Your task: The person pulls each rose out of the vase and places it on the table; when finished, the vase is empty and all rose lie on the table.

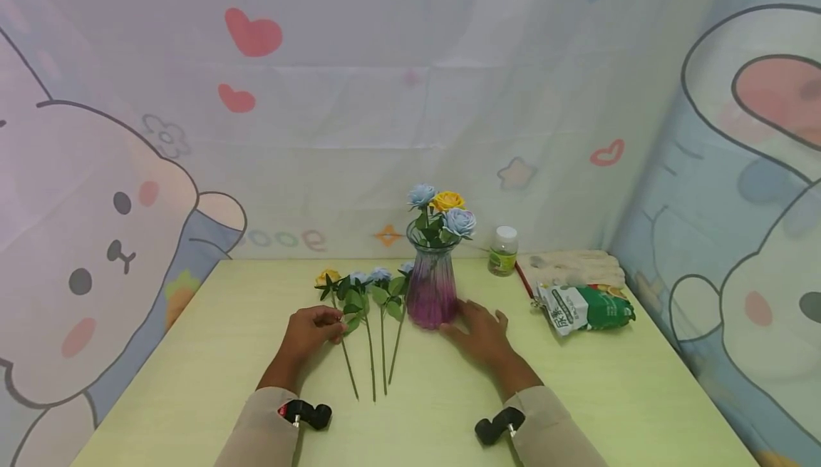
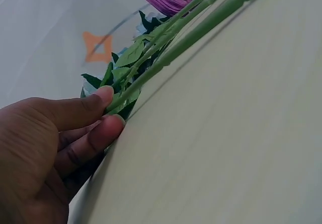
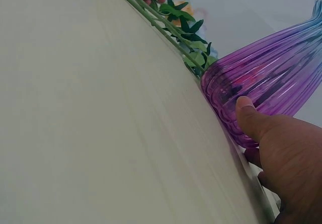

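Observation:
A yellow rose on a long green stem lies leftmost among several artificial flowers on the table. My left hand pinches its stem between thumb and fingertips, as the left wrist view shows up close. Beside it lie blue roses with green leaves, their stems towards me. A ribbed vase, clear blue above and purple below, stands upright with two blue roses and one yellow rose in it. My right hand holds the vase low on its right side, thumb against the purple wall; its other fingers are partly hidden.
Right of the vase stands a small lidded jar with a green label. Further right are a green and white packet, a pale glove-like cloth and a thin red stick. A printed cloth hangs behind the table.

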Available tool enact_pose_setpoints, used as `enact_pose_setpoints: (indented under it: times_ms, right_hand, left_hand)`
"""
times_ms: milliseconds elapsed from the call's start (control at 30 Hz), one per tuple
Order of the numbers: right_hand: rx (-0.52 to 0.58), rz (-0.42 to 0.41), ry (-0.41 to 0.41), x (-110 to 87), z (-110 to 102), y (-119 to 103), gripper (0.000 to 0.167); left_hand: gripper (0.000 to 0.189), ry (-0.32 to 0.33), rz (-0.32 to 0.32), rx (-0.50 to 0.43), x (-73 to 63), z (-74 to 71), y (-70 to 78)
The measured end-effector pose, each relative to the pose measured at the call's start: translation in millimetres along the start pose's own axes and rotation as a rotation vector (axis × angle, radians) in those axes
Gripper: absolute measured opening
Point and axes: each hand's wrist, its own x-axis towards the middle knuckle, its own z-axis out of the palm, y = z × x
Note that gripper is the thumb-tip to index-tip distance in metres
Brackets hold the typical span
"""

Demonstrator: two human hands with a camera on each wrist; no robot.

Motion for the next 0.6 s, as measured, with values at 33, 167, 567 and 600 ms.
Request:
enact_pose_setpoints:
  times_ms: [33,167,567,600]
  right_hand:
    - [0.003,0.003,-0.003,0.3,-0.5,-0.3,0.074]
    - [0.004,0.009,-0.015,0.9,-1.7,-1.7,0.075]
    - [0.003,0.010,-0.014,-0.2,-2.6,-3.1,0.074]
    - [0.005,0.010,-0.015,-0.1,-2.7,-3.2,0.074]
  left_hand:
    - [0.018,0.005,0.009,0.017,-0.3,0.1,0.1]
    - [0.019,0.030,0.043,0.073,-2.2,0.0,0.9]
    - [0.022,0.078,0.114,0.183,-3.2,-0.1,0.6]
    - [0.022,0.083,0.119,0.189,-3.3,-0.2,0.6]
